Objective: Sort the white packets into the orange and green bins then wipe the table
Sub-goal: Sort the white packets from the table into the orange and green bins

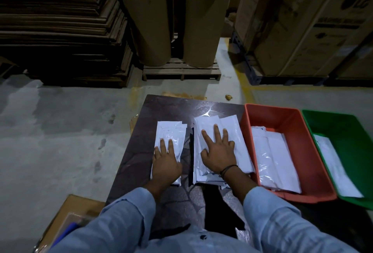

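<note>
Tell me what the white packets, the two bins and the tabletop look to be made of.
White flat packets: likely thin glossy plastic film; they crinkle and catch glare. Orange rectangular bin and green rectangular bin: moulded plastic by the look, with smooth, evenly coloured walls and rounded rims. Dark brown tabletop: probably polished laminate or veneer, since it mirrors a bright light; which one is unclear.

Both arms extended forward, light-blue sleeves down to the wrists. Left hand [166, 162] flat, palm down, fingers together and pointing away. Right hand [219, 151] flat, palm down, fingers splayed. Dark band on right wrist [227, 170]. Neither hand gripping anything.
</note>
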Demonstrator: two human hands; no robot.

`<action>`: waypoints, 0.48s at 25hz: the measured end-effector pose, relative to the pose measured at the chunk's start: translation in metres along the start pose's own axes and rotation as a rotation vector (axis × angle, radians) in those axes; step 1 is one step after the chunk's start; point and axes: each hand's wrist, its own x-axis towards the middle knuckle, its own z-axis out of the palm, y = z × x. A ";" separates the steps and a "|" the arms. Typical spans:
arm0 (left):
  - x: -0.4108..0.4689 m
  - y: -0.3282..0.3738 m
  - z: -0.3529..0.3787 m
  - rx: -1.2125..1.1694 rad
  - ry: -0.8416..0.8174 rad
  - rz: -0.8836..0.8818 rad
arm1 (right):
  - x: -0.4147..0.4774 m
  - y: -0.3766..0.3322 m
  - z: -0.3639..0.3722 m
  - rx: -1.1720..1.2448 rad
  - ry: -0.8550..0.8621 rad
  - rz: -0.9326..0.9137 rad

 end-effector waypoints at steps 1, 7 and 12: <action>0.000 -0.001 -0.004 -0.009 0.016 -0.012 | 0.000 -0.001 0.002 -0.016 0.005 -0.002; -0.002 -0.006 -0.026 -0.084 0.104 -0.054 | 0.001 -0.004 0.004 -0.056 0.002 -0.008; -0.004 0.005 -0.040 -0.081 0.156 -0.055 | -0.002 -0.004 -0.008 -0.023 0.041 -0.019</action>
